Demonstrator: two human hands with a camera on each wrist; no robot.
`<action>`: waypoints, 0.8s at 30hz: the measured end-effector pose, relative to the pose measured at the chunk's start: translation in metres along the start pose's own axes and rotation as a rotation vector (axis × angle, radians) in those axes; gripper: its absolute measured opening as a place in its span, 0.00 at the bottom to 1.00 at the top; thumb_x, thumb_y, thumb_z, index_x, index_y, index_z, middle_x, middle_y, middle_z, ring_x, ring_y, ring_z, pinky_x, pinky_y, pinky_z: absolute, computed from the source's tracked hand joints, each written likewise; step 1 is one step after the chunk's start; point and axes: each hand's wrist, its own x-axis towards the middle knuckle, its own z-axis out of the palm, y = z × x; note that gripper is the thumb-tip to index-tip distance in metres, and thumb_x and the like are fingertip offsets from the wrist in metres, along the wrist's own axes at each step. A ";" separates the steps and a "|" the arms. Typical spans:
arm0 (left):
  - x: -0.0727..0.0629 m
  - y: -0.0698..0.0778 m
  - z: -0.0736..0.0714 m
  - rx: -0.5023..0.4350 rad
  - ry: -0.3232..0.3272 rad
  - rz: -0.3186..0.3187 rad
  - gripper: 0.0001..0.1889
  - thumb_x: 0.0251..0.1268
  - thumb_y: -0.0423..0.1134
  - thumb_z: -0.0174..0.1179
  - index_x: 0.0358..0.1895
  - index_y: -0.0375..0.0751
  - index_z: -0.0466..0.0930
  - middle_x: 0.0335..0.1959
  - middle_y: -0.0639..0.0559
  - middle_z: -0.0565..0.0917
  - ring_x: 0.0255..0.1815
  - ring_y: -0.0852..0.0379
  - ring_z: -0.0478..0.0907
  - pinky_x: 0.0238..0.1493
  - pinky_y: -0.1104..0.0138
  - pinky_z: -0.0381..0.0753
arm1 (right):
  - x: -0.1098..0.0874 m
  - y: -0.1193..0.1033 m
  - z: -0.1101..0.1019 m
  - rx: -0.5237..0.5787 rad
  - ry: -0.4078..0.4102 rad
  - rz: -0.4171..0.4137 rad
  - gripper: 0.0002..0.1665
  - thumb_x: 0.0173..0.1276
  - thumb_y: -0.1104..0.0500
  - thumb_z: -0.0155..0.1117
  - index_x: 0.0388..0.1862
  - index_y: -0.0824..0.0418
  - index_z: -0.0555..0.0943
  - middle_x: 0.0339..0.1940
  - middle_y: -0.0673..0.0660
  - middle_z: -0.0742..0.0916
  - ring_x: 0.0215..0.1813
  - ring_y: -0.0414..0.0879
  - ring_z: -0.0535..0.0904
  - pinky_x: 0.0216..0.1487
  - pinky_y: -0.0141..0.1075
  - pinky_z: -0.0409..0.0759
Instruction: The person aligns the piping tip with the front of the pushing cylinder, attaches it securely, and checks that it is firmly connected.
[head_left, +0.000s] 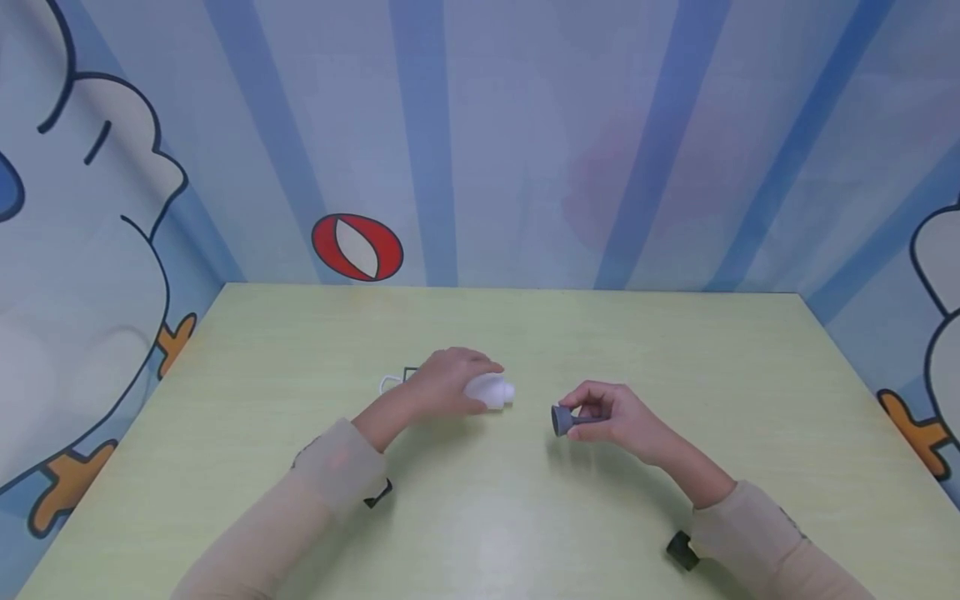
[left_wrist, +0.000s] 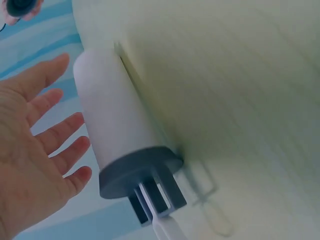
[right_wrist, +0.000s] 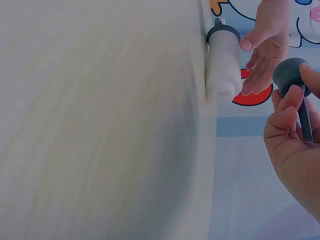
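Note:
A white cylindrical bottle-like thing lies on its side on the table, its narrow neck toward the right. At its other end, the left wrist view shows a dark grey cap with square prongs and a white strip. My left hand is held over it in the head view; in the left wrist view its loosely spread fingers are beside the white body, fingertips close to it. To the right, my right hand pinches a grey funnel-like piece by its thin stem, with the wide round end facing left.
The light green table runs back to a blue striped wall with a printed red and white ball. Printed cartoon figures cover the side walls. Black wrist mounts hang from the sleeves.

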 end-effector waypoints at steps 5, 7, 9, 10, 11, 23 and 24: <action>0.007 -0.010 -0.001 0.058 -0.078 -0.012 0.33 0.50 0.48 0.63 0.62 0.52 0.64 0.59 0.50 0.70 0.58 0.51 0.67 0.56 0.55 0.66 | 0.000 0.001 0.000 -0.011 -0.004 0.004 0.20 0.52 0.65 0.65 0.44 0.71 0.73 0.28 0.54 0.79 0.28 0.40 0.73 0.30 0.31 0.75; 0.009 -0.013 -0.001 0.045 -0.123 -0.030 0.34 0.50 0.47 0.63 0.63 0.53 0.62 0.59 0.51 0.70 0.58 0.52 0.67 0.56 0.56 0.67 | -0.001 0.001 0.000 -0.013 -0.005 0.005 0.20 0.52 0.65 0.65 0.44 0.71 0.73 0.28 0.54 0.79 0.28 0.40 0.73 0.30 0.31 0.74; 0.011 -0.015 0.000 0.024 -0.164 -0.049 0.35 0.50 0.47 0.63 0.64 0.53 0.61 0.60 0.51 0.69 0.58 0.52 0.67 0.56 0.56 0.67 | 0.000 0.001 -0.001 -0.017 -0.006 0.006 0.20 0.53 0.65 0.65 0.44 0.71 0.73 0.28 0.55 0.79 0.28 0.40 0.73 0.30 0.31 0.74; 0.012 -0.016 0.000 0.014 -0.178 -0.056 0.35 0.50 0.47 0.63 0.64 0.53 0.61 0.60 0.51 0.69 0.58 0.52 0.67 0.56 0.56 0.66 | 0.000 0.002 -0.001 -0.020 -0.007 0.006 0.20 0.53 0.65 0.65 0.44 0.71 0.74 0.28 0.55 0.79 0.28 0.40 0.73 0.30 0.31 0.74; 0.012 -0.017 0.001 0.006 -0.185 -0.056 0.34 0.50 0.46 0.63 0.64 0.52 0.62 0.60 0.51 0.70 0.58 0.52 0.67 0.56 0.56 0.67 | 0.000 0.002 -0.001 -0.020 -0.007 0.005 0.20 0.53 0.65 0.64 0.44 0.71 0.74 0.28 0.56 0.79 0.28 0.40 0.73 0.30 0.31 0.74; 0.015 -0.020 0.006 -0.003 -0.192 -0.016 0.29 0.48 0.44 0.65 0.58 0.53 0.69 0.54 0.54 0.75 0.50 0.53 0.71 0.50 0.57 0.70 | 0.001 0.004 -0.003 -0.002 -0.012 0.009 0.20 0.53 0.66 0.64 0.44 0.72 0.73 0.32 0.60 0.79 0.29 0.40 0.74 0.30 0.31 0.75; 0.014 -0.019 0.006 -0.003 -0.192 -0.012 0.29 0.48 0.44 0.65 0.58 0.53 0.69 0.54 0.54 0.75 0.50 0.53 0.71 0.50 0.58 0.70 | 0.001 0.004 -0.003 -0.002 -0.014 0.010 0.20 0.53 0.66 0.64 0.45 0.72 0.73 0.32 0.61 0.79 0.29 0.40 0.74 0.31 0.31 0.75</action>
